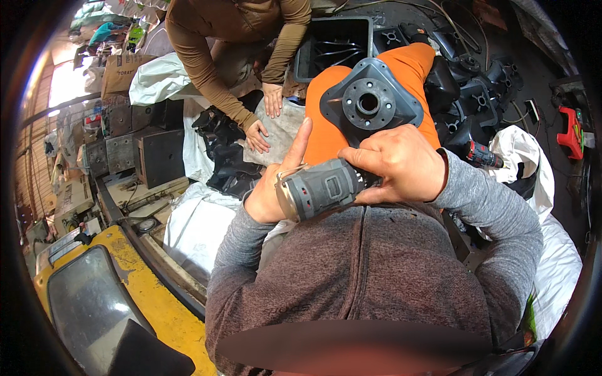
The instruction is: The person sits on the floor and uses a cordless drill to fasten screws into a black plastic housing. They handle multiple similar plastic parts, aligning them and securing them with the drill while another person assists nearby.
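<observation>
My right hand is closed around the right end of a dark grey cordless power tool, held in front of my chest. At the tool's left end is my left hand, close against it, with one finger stretched straight up and the others hidden behind the tool. Just beyond both hands, a black plastic part rests on my orange-clad thighs. It has a squarish flange with rounded corners and a round, drilled collar with a hole at its centre.
Across from me, a person in a brown top has both hands on a grey cloth. A black crate stands beyond. Several similar black parts and a red-and-black drill lie at right. A yellow machine stands at left.
</observation>
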`<state>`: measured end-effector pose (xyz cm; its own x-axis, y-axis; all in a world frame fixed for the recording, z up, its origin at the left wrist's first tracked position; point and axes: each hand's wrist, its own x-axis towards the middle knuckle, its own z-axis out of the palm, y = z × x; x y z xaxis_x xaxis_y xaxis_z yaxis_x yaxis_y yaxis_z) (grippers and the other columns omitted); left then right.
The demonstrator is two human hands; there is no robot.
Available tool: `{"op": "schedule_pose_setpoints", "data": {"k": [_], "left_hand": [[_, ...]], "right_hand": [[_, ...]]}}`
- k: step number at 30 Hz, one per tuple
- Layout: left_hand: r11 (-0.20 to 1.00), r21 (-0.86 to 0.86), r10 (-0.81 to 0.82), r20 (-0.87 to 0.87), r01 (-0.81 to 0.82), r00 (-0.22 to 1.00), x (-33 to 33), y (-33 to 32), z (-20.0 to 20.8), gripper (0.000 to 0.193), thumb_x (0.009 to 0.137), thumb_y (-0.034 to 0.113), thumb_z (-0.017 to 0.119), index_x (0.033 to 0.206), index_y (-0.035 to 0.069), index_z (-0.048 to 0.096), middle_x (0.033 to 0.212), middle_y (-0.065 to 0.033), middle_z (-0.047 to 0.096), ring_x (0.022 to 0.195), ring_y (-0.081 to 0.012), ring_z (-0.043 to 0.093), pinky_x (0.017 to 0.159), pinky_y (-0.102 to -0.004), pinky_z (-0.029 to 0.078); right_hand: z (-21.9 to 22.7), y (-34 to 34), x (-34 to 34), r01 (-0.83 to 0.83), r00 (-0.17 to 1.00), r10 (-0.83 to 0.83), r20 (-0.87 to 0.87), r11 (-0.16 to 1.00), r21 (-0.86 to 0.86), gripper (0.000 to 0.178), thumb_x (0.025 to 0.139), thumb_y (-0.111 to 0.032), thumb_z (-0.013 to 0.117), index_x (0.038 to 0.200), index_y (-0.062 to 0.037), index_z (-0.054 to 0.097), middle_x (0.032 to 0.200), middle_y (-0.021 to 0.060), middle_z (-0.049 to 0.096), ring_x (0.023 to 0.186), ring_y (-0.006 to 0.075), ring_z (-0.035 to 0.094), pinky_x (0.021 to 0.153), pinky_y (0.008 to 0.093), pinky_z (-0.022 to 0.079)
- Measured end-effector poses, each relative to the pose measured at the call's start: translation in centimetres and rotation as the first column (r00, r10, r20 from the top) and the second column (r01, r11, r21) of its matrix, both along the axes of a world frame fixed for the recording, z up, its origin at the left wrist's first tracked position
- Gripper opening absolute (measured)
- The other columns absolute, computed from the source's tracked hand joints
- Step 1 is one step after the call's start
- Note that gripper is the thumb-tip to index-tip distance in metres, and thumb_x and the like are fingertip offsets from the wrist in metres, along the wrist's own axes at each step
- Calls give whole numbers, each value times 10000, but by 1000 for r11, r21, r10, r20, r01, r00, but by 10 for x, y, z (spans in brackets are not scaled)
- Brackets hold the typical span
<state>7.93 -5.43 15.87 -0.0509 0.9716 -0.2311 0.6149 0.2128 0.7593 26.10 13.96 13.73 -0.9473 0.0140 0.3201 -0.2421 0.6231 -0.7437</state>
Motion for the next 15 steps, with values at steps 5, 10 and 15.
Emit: {"op": "schedule_pose_setpoints", "data": {"k": [5, 10, 15], "left_hand": [[999, 12, -38, -35, 39, 999, -1, 2, 4, 1276, 728, 237, 843, 1541, 27, -118, 999, -156, 735, 816, -293, 738, 727, -379, 603], [992, -116, -47, -72, 39, 996, 0, 3, 15, 1195, 729, 189, 812, 1555, 32, -38, 933, -147, 742, 798, -289, 738, 737, -366, 589], [977, -197, 86, -9, -86, 996, 5, 5, 17, 1110, 722, 145, 802, 1570, 39, 93, 905, -152, 744, 842, -270, 741, 787, -331, 558]], "right_hand": [[-5, -2, 0, -2, 1000, 2, 8, 999, -39, 485, 625, -290, 846, 995, -48, 647, 742, 102, 655, 713, 325, 675, 625, 420, 529], [-7, -2, 0, -59, 996, 67, 57, 990, -130, 467, 638, -290, 838, 999, -41, 678, 745, 120, 671, 720, 328, 683, 637, 414, 534], [-10, 0, -1, -77, 995, 87, 58, 985, -155, 495, 640, -292, 836, 1032, -30, 684, 755, 136, 678, 715, 338, 682, 653, 420, 532]]}}
